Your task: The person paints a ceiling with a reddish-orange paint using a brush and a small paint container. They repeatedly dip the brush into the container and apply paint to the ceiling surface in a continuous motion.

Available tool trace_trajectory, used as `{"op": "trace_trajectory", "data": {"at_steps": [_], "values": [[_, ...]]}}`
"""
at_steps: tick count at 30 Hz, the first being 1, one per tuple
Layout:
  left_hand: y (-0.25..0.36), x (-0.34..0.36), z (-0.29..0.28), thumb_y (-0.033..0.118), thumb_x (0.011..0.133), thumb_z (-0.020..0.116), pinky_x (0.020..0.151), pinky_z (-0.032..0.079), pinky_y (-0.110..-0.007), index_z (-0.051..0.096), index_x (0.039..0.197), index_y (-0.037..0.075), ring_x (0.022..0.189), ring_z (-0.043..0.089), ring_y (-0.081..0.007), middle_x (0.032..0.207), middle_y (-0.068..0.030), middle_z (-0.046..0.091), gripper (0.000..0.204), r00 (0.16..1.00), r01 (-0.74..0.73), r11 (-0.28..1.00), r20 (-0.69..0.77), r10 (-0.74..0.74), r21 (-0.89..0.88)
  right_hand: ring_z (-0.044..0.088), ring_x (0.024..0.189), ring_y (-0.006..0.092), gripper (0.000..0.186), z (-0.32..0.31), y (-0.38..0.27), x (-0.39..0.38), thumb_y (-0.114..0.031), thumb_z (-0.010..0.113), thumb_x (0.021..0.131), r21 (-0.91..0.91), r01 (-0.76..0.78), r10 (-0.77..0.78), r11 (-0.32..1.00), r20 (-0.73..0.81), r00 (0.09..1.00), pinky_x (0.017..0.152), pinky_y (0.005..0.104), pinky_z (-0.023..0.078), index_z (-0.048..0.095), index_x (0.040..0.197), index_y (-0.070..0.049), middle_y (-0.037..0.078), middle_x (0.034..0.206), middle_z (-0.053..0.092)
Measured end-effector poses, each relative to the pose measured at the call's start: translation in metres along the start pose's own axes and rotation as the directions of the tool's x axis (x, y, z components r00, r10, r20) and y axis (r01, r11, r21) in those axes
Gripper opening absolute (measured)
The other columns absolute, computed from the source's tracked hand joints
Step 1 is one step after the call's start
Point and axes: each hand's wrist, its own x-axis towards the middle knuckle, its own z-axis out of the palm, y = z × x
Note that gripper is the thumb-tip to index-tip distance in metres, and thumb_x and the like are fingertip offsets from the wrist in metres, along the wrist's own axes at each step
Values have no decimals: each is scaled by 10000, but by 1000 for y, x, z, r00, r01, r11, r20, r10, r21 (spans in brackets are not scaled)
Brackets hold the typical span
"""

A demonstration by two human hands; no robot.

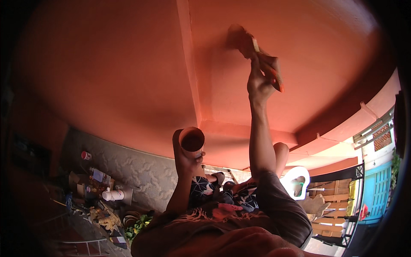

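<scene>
Before me spreads an orange-red painted wall (132,73), with a narrow raised ridge (190,64) running down it. Up and to the right, my right hand (261,81) is closed around the handle of a paintbrush (246,42). Its dark bristles lie at or very near the wall; the exact contact is hard to make out. Lower and left of centre, my left hand (188,165) grips a round orange cup (196,155), held with its mouth toward me. Dark contents show inside the cup, their level unclear.
Below left, a grey patterned floor (137,171) holds a red-and-white tub (86,155), cardboard boxes (78,182), a white container (112,195) and a leafy plant (138,227). At right are a white plastic chair (295,182), wooden slats (334,201) and a turquoise panel (376,188).
</scene>
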Motion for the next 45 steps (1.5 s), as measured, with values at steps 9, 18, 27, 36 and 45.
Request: {"op": "trace_trajectory", "data": {"at_steps": [9, 18, 27, 36, 45], "values": [[-11, 10, 4, 639, 962, 499, 406, 440, -259, 611, 1183, 141, 602, 600, -266, 913, -150, 647, 557, 996, -14, 999, -83, 17, 38, 668, 695, 172, 116, 33, -3, -12, 94, 684, 879, 65, 144, -153, 987, 179, 972, 603, 284, 503, 602, 891, 14, 139, 947, 731], [-1, 15, -37, 677, 914, 560, 457, 475, -269, 554, 1322, 141, 728, 598, -316, 1097, -196, 603, 674, 992, 69, 997, 107, -67, -19, 711, 838, 168, 74, -142, 41, 20, 35, 705, 918, -183, -61, 27, 981, -183, 983, 738, 290, 588, 649, 967, 33, 107, 949, 726], [2, 31, -71, 666, 879, 614, 517, 503, -266, 500, 1388, 125, 813, 604, -318, 1250, -220, 570, 751, 972, 177, 983, 167, -166, -54, 714, 792, 174, 53, -298, 55, 75, 23, 691, 912, -594, 135, -369, 793, -293, 882, 673, 289, 554, 648, 942, 15, 137, 999, 748], [-9, 37, -26, 615, 846, 676, 513, 514, -264, 496, 1388, 145, 849, 599, -297, 1301, -165, 525, 740, 924, 323, 945, 199, -326, 47, 709, 680, 215, 101, -153, -3, 39, -1, 742, 864, -229, 135, -97, 964, 168, 981, 577, 302, 549, 655, 885, -47, 97, 1044, 755], [-23, 43, -18, 546, 874, 641, 494, 527, -286, 513, 1344, 81, 866, 595, -325, 1269, -189, 548, 674, 881, 435, 900, 197, -431, 26, 675, 781, 100, 64, -330, 66, 74, -5, 723, 923, -223, -69, -39, 972, -447, 894, 697, 260, 551, 672, 942, 27, 56, 869, 727]]}}
